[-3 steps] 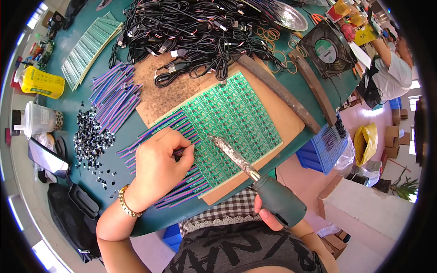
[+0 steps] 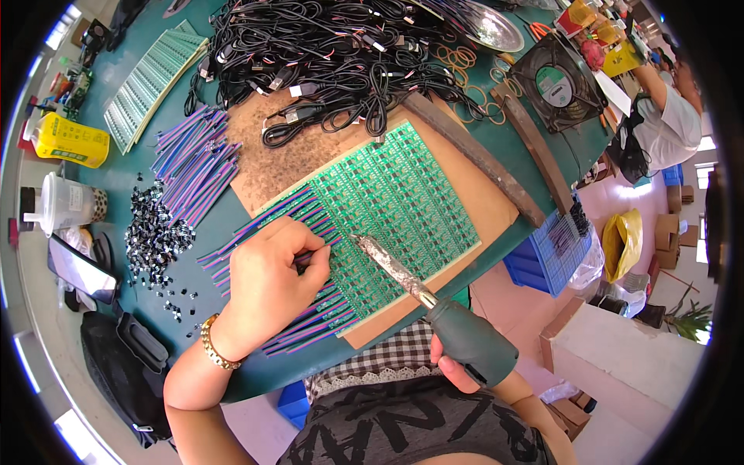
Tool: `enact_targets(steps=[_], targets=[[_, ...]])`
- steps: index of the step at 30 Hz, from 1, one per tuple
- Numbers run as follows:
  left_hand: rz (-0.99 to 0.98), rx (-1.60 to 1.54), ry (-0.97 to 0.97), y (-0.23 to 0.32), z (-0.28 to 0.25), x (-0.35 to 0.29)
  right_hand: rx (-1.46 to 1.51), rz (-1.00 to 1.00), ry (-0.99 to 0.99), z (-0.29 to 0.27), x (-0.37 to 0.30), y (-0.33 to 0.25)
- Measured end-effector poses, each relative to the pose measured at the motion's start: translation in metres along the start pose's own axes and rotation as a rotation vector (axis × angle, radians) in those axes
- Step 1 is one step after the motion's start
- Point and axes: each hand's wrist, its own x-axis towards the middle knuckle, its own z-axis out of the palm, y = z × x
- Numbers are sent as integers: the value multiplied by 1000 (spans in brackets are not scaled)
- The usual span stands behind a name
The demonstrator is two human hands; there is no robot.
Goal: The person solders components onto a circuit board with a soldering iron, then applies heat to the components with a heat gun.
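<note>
Left hand pinching at the circuit-board panel's edge, right hand bringing an iron over it

Left hand (image 2: 273,271) is clenched over the left edge of the green circuit-board panel (image 2: 411,190), thumb and forefinger together, apparently on a thin wire (image 2: 334,241); its fingers hide most of the grip. Right hand (image 2: 457,373) grasps the dark handle of a soldering iron (image 2: 474,341) from the panel's near right side, likely so that the hot metal points away from the body. The iron's tip is over the panel, just beside the left fingertips; whether it touches, I cannot tell.

The panel lies tilted on a brown backing sheet (image 2: 496,209), which probably shields the green surface (image 2: 221,217) from heat. A row of purple-and-blue wires (image 2: 314,329) fans out from the panel's left edge, their ends lined up along it, perhaps for even spacing. Left of the panel, a loose wire bundle (image 2: 194,167) and a scatter of tiny black parts (image 2: 155,240) seem placed for the left hand's reach. Beyond the panel are heaped black USB cables (image 2: 333,62); along its right, a brown bar (image 2: 477,159) perhaps weighs the sheet down.
</note>
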Motion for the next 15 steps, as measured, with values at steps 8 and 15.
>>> enact_targets(steps=[8, 15], targets=[[-10, 2, -6, 0, 0, -1, 54, 2, -21, 5, -8, 11], [-15, -3, -18, 1, -2, 1, 45, 124, -115, -12, 6, -11]])
